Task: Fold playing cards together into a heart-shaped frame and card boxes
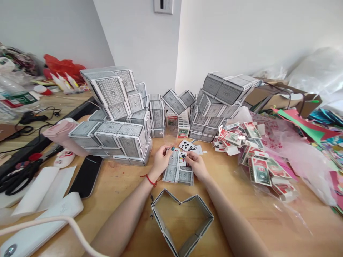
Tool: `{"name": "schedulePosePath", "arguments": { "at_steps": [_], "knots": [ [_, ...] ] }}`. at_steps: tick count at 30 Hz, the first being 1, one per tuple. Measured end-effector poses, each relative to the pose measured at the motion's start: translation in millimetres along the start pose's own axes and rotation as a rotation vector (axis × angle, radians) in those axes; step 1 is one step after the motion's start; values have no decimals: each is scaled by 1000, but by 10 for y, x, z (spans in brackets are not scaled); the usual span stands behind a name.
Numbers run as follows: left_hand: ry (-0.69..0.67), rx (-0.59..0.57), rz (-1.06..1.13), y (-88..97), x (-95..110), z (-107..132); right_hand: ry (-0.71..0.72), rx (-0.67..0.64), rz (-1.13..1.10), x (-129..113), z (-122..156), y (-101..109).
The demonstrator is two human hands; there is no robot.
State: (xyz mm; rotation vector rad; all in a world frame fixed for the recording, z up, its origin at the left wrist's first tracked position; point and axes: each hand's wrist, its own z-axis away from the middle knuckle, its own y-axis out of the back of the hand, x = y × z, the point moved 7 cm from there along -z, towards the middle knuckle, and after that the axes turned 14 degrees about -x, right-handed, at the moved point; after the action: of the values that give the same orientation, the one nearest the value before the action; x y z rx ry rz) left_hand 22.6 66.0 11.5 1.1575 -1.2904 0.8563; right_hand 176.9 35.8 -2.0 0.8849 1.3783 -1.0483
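Observation:
My left hand (160,159) and my right hand (196,164) meet over a small block of folded playing cards (177,172) on the wooden table (120,185). Both hands pinch the block's upper edge, fingers curled. A red string circles my left wrist. Loose face-up cards (190,146) lie just beyond the fingers. Close to me sits a heart-shaped frame of cards (182,219), open in the middle, between my forearms.
Large stacked card blocks (115,107) stand at back left, and more card blocks (219,100) at back right. Empty card boxes (257,160) lie scattered on plastic at right. A phone (86,175), scissors (18,175) and white paper (43,189) lie at left.

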Motion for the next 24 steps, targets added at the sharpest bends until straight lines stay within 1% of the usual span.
{"name": "schedulePosePath", "arguments": {
  "at_steps": [3,6,11,17,24],
  "knots": [
    [8,-72,-40,-32,-16,3,-6,-6,4,39,-12,-28],
    [3,-95,-119,-29,-18,11,-12,-21,54,56,-9,-63],
    [-3,-74,-220,-18,-7,16,17,-15,176,21,-9,-52],
    [-11,-17,-283,-11,18,39,-16,-24,140,50,-18,-42],
    [-17,14,-311,-5,31,51,-36,-5,80,71,-17,-53]
  ]
}}
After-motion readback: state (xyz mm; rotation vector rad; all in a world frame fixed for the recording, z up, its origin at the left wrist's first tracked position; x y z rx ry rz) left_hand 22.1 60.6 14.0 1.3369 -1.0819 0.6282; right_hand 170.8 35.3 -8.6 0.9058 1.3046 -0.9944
